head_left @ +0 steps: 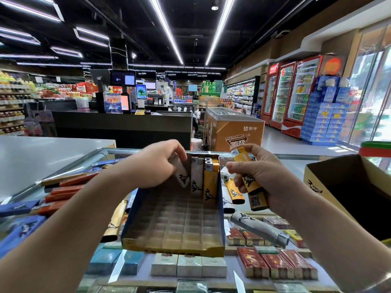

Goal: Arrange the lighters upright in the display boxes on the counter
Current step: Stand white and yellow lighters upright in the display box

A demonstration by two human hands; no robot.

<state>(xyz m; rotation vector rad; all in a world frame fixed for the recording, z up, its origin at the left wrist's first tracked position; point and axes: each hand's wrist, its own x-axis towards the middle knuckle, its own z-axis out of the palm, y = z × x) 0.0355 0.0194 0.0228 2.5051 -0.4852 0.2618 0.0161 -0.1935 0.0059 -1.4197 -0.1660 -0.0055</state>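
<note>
On the glass counter (69, 166) sits one open cardboard display box with a gridded floor (175, 220). The left hand (156, 163) pinches one tilted white lighter (181, 173) into its back row, beside one upright white lighter (196, 176) and two upright yellow lighters (211, 180). Further right, the right hand (260, 176) grips several yellow lighters (251, 182); their count is unclear. One loose grey lighter (260, 228) lies on the glass; an open brown carton (330, 191) stands rightmost.

Left hand (155, 163) tilts a white lighter (181, 174) into the display box (173, 242); right hand (259, 176) grips yellow lighters (252, 187).
</note>
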